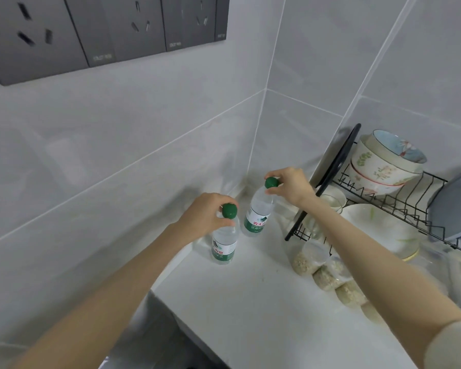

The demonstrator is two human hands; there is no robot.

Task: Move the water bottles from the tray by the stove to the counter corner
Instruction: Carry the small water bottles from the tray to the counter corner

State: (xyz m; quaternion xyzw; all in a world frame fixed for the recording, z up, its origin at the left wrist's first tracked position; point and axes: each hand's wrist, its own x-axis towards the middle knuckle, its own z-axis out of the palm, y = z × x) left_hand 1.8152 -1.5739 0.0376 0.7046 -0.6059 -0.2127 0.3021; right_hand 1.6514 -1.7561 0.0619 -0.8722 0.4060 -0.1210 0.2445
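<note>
Two clear water bottles with green caps and green-white labels stand upright on the white counter [250, 302], close to the tiled wall corner. My left hand [205, 217] grips the neck of the nearer bottle [224, 246] just under its cap. My right hand [290, 186] pinches the cap of the farther bottle [258, 214], which stands nearest the corner. Both bottle bases seem to rest on the counter. The tray and stove are out of view.
A black wire dish rack [399, 209] with stacked bowls [383, 166], a white plate and a black pan lid stands at the right. Several plastic bags of grain [325, 272] lie along the counter's right side. Grey wall sockets [91, 30] sit high on the left wall.
</note>
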